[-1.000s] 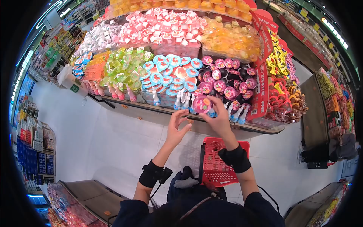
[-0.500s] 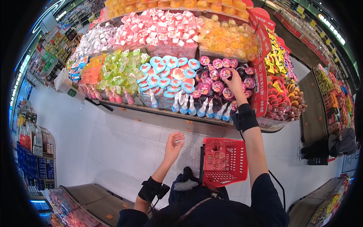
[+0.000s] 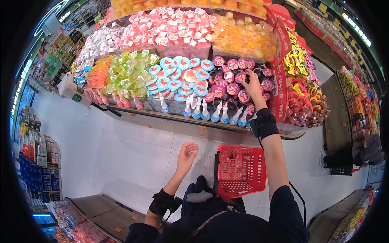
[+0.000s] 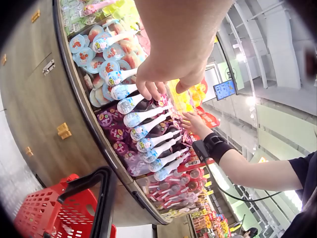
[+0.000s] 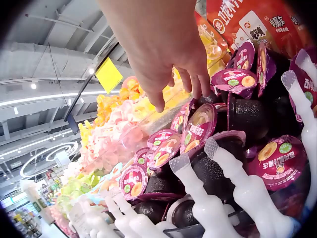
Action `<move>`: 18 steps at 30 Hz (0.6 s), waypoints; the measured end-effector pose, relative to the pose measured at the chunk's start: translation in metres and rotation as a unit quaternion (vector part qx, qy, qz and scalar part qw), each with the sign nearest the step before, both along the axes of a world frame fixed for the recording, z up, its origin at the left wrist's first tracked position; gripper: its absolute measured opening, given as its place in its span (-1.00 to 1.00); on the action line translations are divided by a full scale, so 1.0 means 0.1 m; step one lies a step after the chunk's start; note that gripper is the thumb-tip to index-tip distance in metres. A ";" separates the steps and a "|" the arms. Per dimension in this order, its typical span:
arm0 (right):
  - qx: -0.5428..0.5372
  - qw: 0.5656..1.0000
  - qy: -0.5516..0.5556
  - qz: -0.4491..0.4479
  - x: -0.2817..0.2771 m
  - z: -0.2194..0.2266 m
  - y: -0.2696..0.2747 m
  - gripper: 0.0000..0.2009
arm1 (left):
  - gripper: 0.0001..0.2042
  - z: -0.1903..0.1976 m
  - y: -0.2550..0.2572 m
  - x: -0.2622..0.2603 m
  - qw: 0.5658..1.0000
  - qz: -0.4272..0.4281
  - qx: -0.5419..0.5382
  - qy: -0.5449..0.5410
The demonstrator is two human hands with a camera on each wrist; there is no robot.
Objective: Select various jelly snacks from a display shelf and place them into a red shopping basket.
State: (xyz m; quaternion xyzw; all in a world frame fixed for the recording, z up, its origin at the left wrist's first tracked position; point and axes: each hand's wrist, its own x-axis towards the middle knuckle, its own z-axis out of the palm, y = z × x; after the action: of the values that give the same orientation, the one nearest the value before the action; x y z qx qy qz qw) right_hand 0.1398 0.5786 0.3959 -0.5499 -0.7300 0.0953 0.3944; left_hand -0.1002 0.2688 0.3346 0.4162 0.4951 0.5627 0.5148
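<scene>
Purple-lidded cups lie directly beneath the nearer right hand, its thumb and fingers parted, while the left hand, near and left, hangs empty, well apart.

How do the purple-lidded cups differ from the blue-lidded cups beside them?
The purple-lidded cups hold dark contents; the blue-lidded cups show paler, pinkish contents. The right hand is at the purple-lidded cups, while no hand touches the blue-lidded cups. Both lie heaped in the display.
</scene>
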 end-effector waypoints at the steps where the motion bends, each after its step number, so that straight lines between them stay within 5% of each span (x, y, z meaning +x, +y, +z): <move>1: 0.027 1.000 0.001 0.012 0.00 0.01 -0.03 -0.44 | -0.70 0.00 0.00 0.02 1.000 0.004 -0.005 -0.003; 9: 0.061 0.987 0.057 0.138 -0.02 0.44 -1.18 -0.58 | -0.74 -0.09 -0.08 0.31 1.000 -0.016 -0.008 -0.004; 11: -0.026 0.981 0.107 0.157 0.06 0.39 -1.49 -0.59 | -0.74 -0.11 -0.17 0.45 1.000 -0.017 -0.013 -0.009; 15: 0.009 0.985 0.076 0.152 0.31 -0.02 -1.92 -0.55 | -0.74 -0.13 -0.34 0.76 0.999 -0.016 -0.027 -0.005; 18: -0.099 0.983 0.074 0.138 0.55 -0.30 -2.26 -0.57 | -0.74 -0.08 -0.52 1.00 0.999 -0.006 -0.030 -0.006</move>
State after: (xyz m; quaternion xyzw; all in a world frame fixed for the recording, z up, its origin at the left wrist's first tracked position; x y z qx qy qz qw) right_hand 0.1947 0.3531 0.3660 -0.4719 -0.7544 0.2613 0.3741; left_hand 0.0003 0.2166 0.3268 0.4000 0.5060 0.5467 0.5339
